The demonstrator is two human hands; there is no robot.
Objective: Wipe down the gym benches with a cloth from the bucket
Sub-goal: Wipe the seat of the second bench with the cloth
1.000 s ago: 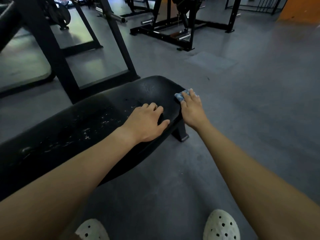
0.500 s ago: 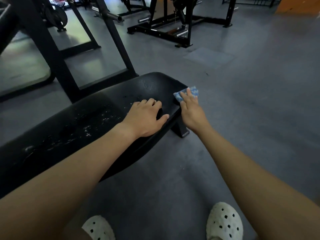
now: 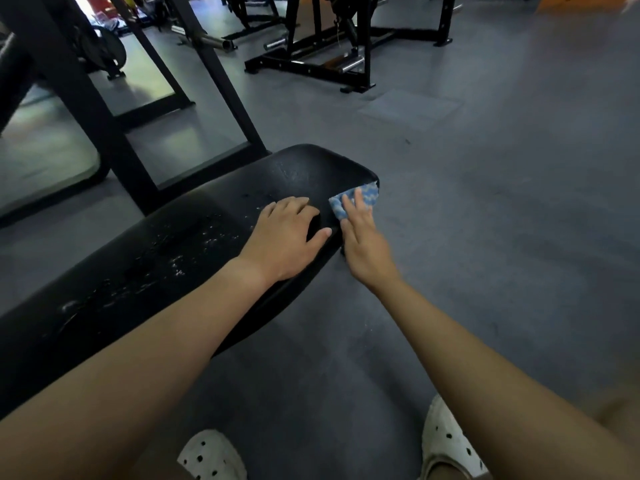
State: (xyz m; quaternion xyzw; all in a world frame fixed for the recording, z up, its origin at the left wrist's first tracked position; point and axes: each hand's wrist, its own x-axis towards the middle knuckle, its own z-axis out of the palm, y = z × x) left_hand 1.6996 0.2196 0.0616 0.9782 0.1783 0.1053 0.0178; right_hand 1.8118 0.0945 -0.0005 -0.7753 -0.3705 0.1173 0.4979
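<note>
A long black padded gym bench runs from the lower left to the middle of the view, its top cracked and flecked with white. My left hand rests flat on the bench top near its right end, thumb spread toward the edge. My right hand presses a blue-and-white patterned cloth against the bench's right end edge with straight fingers. The bucket is out of view.
A black steel rack frame stands just behind the bench on the left. A black weight machine with chrome pegs sits on the grey floor farther back. My two white perforated shoes show at the bottom. Grey floor spreads to the right.
My right hand has slid the cloth a little up along the bench's end edge, so more of the cloth shows. My left hand has stayed on the bench top.
</note>
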